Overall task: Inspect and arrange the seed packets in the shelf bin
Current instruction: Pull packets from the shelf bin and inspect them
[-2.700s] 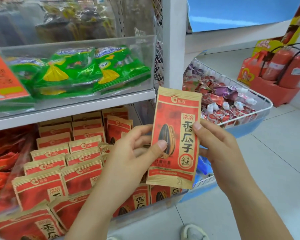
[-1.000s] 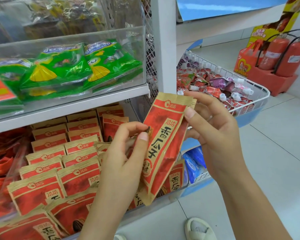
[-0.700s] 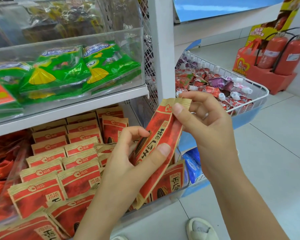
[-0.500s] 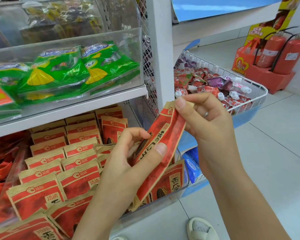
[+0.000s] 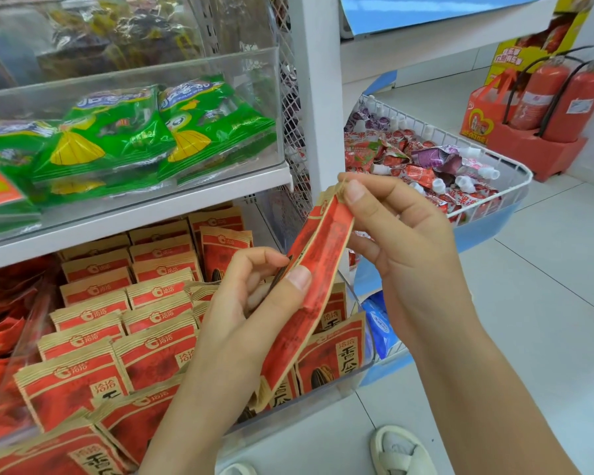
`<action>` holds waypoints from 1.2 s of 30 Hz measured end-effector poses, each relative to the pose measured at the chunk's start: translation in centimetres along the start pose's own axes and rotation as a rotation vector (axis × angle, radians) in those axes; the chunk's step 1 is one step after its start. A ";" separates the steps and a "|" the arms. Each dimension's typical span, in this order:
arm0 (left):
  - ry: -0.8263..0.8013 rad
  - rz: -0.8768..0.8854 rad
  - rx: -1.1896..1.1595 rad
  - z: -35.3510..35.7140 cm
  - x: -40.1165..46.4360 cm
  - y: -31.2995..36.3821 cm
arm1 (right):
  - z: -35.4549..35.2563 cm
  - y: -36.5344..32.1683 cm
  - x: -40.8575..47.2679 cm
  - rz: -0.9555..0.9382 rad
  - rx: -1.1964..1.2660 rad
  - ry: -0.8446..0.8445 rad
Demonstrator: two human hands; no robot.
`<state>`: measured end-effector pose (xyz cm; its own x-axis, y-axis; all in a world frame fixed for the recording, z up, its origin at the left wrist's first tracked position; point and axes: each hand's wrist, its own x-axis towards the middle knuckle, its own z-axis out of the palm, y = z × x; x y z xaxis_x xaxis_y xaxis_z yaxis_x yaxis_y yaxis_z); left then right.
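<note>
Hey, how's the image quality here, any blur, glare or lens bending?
Head view: even, soft lighting; the held seed packet is motion-smeared, its print unreadable; glare streaks the clear upper bin; the white shelf post leans from wide-angle distortion.

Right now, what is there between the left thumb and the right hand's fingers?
In the head view, the red seed packet spans that stretch: the left hand pinches its middle, and the right hand pinches its top edge.
</note>
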<state>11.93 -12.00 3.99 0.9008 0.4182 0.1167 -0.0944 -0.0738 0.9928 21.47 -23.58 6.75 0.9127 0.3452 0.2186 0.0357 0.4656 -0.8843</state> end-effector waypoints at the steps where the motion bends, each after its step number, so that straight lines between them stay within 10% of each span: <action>1: 0.014 0.005 -0.004 0.0 0.0 0.0 | 0.2 0.0 -0.1 0.002 -0.004 -0.005; 25: 0.315 0.061 -0.419 -0.8 0.1 0.5 | -0.3 1.8 -2.0 0.268 -0.335 -0.602; 36: 0.048 0.087 -0.268 -1.0 0.3 -0.3 | -0.5 1.3 -1.5 0.124 -0.213 -0.522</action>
<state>11.80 -10.93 3.75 0.8640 0.4636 0.1966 -0.2848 0.1280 0.9500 20.30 -23.90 5.06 0.5950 0.7687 0.2346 0.0714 0.2401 -0.9681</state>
